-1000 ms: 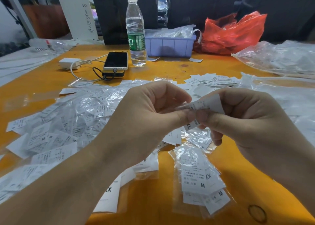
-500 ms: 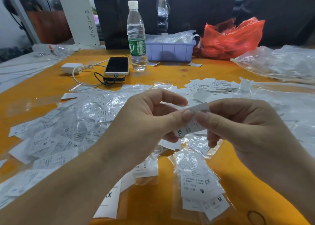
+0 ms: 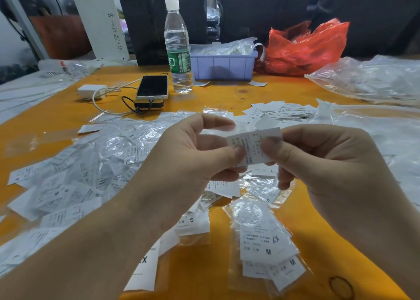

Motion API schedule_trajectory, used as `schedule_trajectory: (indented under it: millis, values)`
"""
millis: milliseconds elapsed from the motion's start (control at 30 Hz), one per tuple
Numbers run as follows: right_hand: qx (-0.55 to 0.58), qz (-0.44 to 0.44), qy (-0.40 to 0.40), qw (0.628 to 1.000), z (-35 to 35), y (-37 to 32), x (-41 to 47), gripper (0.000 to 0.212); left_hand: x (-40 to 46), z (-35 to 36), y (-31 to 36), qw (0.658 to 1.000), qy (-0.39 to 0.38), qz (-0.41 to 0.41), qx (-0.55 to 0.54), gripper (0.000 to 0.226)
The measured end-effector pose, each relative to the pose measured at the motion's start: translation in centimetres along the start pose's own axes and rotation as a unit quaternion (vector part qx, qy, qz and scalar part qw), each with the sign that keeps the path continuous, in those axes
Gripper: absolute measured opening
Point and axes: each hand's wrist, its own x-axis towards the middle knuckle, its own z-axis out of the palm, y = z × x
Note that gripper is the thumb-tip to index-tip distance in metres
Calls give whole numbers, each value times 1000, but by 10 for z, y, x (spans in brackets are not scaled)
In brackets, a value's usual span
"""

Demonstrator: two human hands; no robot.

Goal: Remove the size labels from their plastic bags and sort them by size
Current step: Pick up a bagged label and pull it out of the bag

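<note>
Both my hands hold one white size label [image 3: 253,145] above the orange table [image 3: 216,274]. My left hand [image 3: 193,154] pinches its left edge between thumb and fingers. My right hand [image 3: 322,161] pinches its right side with the thumb on top. Printed text covers the label; its size letter is hidden. Below lies a small heap of bagged labels marked M [image 3: 268,245]. A label marked S [image 3: 193,222] sits under my left wrist. A large spread of labels in clear bags [image 3: 75,177] covers the left of the table. Loose bare labels [image 3: 279,111] lie farther back.
A water bottle [image 3: 178,49], a phone on a power bank [image 3: 152,88] and a white charger with cable [image 3: 91,90] stand at the back. A lilac bin [image 3: 223,66], a red plastic bag [image 3: 304,47] and clear empty bags [image 3: 372,79] sit at the right.
The label has turned in my hands from a tilted pose showing XL to a flatter one showing its printed text. My view has dropped slightly.
</note>
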Motion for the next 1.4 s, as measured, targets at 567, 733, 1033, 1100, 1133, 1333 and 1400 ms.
schedule_trajectory:
  millis: [567,733,1033,1100,1133,1333,1400]
  values:
    - [37,3,19,999,1,-3,0,12,-1,-1,-4,998,-19,-25,54,24]
    - [48,12,23,999,2,-1,0,10,0,1,-3,999,-35,-34,13,26]
    - [48,37,-1,998,2,2,0,11,0,3,-7,998,-34,-10,52,24]
    - [51,44,-3,998,-1,2,2,12,0,3,-7,997,-29,-11,64,26]
    - [57,47,0,997,-2,2,2,12,0,2,-6,997,-26,-12,71,27]
    - [84,38,6,996,-1,-3,3,10,1,2,-5,998,-18,-21,58,31]
    - [87,41,12,995,0,-3,2,16,0,1,-5,999,-18,-17,45,32]
